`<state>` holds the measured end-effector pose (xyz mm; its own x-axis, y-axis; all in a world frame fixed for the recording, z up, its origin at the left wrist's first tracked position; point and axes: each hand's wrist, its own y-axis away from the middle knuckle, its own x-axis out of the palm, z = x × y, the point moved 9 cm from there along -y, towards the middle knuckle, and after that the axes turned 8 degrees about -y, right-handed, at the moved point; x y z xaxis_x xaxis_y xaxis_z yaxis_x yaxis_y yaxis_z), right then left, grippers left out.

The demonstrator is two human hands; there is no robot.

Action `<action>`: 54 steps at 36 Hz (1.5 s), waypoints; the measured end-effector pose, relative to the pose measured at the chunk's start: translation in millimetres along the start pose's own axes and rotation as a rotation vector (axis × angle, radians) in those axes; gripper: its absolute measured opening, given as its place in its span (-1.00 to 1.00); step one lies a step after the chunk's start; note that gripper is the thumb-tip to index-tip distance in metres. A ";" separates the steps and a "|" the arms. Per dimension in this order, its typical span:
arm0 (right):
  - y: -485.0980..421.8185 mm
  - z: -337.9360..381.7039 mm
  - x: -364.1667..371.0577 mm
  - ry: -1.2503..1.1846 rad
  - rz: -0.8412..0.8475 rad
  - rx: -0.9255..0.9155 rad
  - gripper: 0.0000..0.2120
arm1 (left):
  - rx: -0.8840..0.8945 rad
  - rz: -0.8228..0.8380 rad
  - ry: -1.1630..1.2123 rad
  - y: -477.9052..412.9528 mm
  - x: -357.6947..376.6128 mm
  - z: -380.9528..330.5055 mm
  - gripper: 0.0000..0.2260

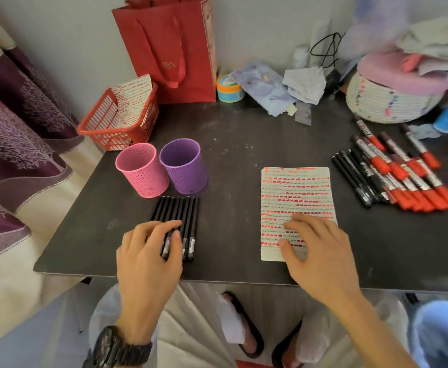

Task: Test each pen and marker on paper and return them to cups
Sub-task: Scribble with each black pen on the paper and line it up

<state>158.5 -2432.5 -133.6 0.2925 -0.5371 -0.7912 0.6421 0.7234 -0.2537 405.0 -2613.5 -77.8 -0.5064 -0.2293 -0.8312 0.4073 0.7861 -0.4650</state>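
Near edge, seven o'clock, left grip [148, 258]: fingers loosely arched, tips resting on the row of slim black plastic pens [183, 213]; nothing pinched.
Five o'clock, right grip [321, 256]: flat, fingers straight, pressing the lined paper sheet covered in red marks [294, 192].
Pen handling: probably light, stiff, smooth, apt to roll; pinch one mid-barrel.
Paper handling: thin, likely slides; needs pinning while writing.
Ten o'clock: perforated pink cup [143, 171] and perforated purple cup [184, 168], upright, just beyond the pens.
Three o'clock: red-capped markers [409, 181] lying on the dark table [244, 144].
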 end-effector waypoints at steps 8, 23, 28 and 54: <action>-0.1 -0.8 -0.9 -0.038 -0.023 0.008 -0.68 | 0.334 0.184 0.246 6.5 49.8 -113.5 -0.70; -0.7 3.5 -7.2 -0.073 -0.064 0.010 -0.81 | 0.405 0.392 0.139 17.2 111.3 -135.7 -0.65; -1.0 -8.8 -16.5 -0.294 -0.107 0.077 -0.82 | 0.386 0.422 0.127 16.6 113.5 -134.7 -0.59; -64.4 -97.3 -69.4 0.219 -0.009 0.360 -0.75 | 0.369 0.471 0.151 16.4 112.2 -134.0 -0.58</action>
<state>27.9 -2399.7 -116.4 0.1536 -0.4099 -0.8991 0.8619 0.5006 -0.0810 253.0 -2549.4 -137.9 -0.2996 0.1994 -0.9330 0.8356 0.5268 -0.1558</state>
